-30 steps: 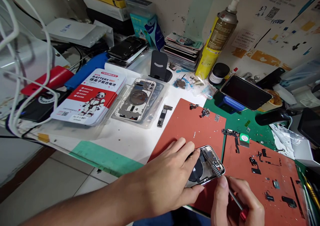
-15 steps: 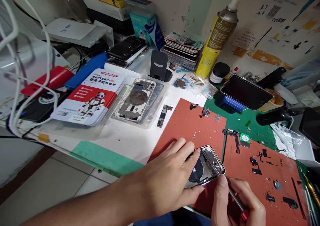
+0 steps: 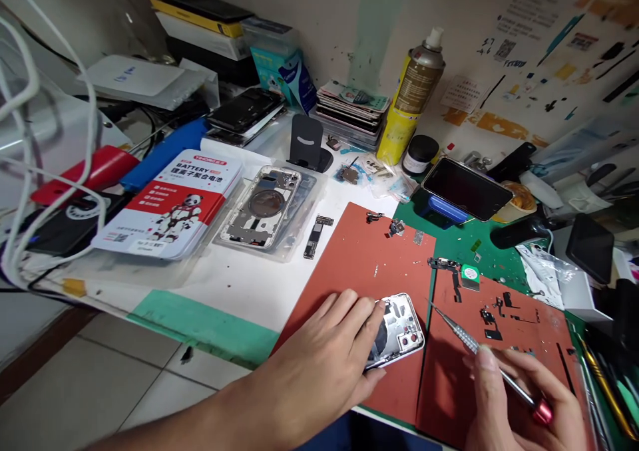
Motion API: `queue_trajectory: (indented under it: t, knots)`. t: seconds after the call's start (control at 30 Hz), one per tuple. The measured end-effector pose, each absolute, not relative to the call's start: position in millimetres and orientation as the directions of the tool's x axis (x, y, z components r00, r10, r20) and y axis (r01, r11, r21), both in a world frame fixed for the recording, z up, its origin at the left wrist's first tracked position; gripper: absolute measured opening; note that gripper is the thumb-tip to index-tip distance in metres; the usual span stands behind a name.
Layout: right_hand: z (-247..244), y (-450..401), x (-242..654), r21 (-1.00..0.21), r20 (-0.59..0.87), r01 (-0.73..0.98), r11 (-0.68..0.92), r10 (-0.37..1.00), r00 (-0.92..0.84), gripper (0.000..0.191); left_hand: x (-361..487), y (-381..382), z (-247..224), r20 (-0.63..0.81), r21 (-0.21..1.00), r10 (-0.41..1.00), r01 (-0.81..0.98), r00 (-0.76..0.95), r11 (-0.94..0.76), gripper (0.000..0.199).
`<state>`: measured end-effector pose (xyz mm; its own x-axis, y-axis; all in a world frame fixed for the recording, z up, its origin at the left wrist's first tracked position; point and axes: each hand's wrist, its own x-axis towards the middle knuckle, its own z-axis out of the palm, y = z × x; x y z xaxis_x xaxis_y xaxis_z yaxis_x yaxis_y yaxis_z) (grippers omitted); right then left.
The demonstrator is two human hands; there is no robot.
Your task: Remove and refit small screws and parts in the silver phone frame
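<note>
My left hand (image 3: pixel 324 351) lies over a phone housing (image 3: pixel 399 328), its fingers and thumb gripping the near part. The housing's inner side faces up, with the camera openings at its right end. A silver screwdriver (image 3: pixel 466 338) with a red end is pinched in my right hand (image 3: pixel 524 398), right of the housing. Its thin tip points up and left, apart from the housing. Small phone parts (image 3: pixel 488 318) lie on the red mat (image 3: pixel 324 291), beside a green square box (image 3: pixel 470 277).
Left of the mat are a logic board (image 3: pixel 314 238), a second phone back (image 3: pixel 259 208) on a plastic tray and a battery box (image 3: pixel 170 205). Behind stand a yellow spray can (image 3: pixel 412 98), a black jar (image 3: pixel 420 156) and a propped phone (image 3: pixel 466 188). Tools (image 3: pixel 606 388) crowd the right edge.
My right hand and the screwdriver have moved right, away from the housing. The housing's camera corner is now uncovered. The view has shifted slightly.
</note>
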<state>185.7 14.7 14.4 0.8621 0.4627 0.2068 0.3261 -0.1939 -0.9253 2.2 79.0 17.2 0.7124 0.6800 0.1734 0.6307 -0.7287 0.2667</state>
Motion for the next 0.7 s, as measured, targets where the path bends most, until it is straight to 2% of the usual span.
queue_trajectory:
  t: [0.07,0.17,0.23,0.3,0.4,0.5,0.6,0.7]
  knots:
    - [14,25,193,-0.943,0.177,0.287,-0.167,0.479,0.86,0.043,1,74,12,0.253,0.199,0.659,0.629,0.708,-0.752,0.059]
    - [8,34,201,-0.933,0.151,0.314,-0.176,0.6,0.786,0.048,-2,71,7,0.329,0.111,0.613,0.616,0.718,-0.78,0.053]
    - [2,36,204,-0.916,0.144,0.356,-0.182,0.68,0.719,0.05,-4,70,6,0.334,0.087,0.6,0.61,0.727,-0.788,0.049]
    - [-3,37,206,-0.9,0.146,0.387,-0.199,0.701,0.698,0.049,-6,70,7,0.331,0.097,0.6,0.606,0.729,-0.79,0.046]
    - [-7,40,206,-0.887,0.147,0.409,-0.213,0.71,0.688,0.046,-10,71,8,0.333,0.176,0.617,0.595,0.713,-0.784,0.048]
    - [-8,44,207,-0.898,0.111,0.378,-0.225,0.716,0.69,0.046,-18,72,6,0.374,0.309,0.656,0.579,0.655,-0.755,0.046]
    - [-3,45,206,-0.929,0.062,0.292,-0.227,0.683,0.728,0.051,-26,74,1,0.479,0.448,0.7,0.538,0.531,-0.714,0.03]
    - [6,40,202,-0.976,0.011,0.147,-0.159,0.642,0.767,0.05,-29,76,-2,0.494,0.587,0.764,0.49,0.414,-0.645,0.026]
